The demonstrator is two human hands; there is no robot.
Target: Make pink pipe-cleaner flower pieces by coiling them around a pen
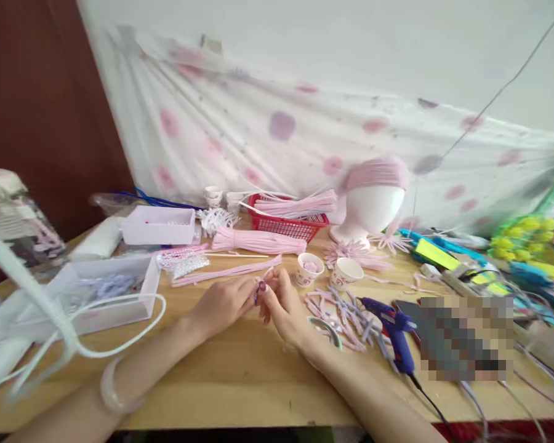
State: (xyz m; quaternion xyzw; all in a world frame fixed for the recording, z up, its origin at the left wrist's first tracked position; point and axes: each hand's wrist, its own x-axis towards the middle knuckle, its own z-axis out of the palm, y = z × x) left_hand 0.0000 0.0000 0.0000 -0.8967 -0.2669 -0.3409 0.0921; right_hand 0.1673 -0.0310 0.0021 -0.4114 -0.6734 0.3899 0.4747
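On the counter [240, 384], at the left, an open white tray [120, 312] holds pale bluish material. Loose pink stems [226, 272] lie just beyond the left hand [228, 301], whose fingers curl in to meet those of the right hand [281, 307]; both look nearly closed, but I cannot tell what they pinch. Rightward come two paper cups [348, 273], short fuzzy pieces [348, 317], and a blue glue gun [399, 338].

A pale, translucent bangle [108, 389], broad and rounded, circles the left forearm [161, 351]. The right forearm [355, 378] is bare, like the left around its band. Both taper to slim-fingered hands, the left hand [228, 303] and right hand [284, 307]; fingernail details are blurred.
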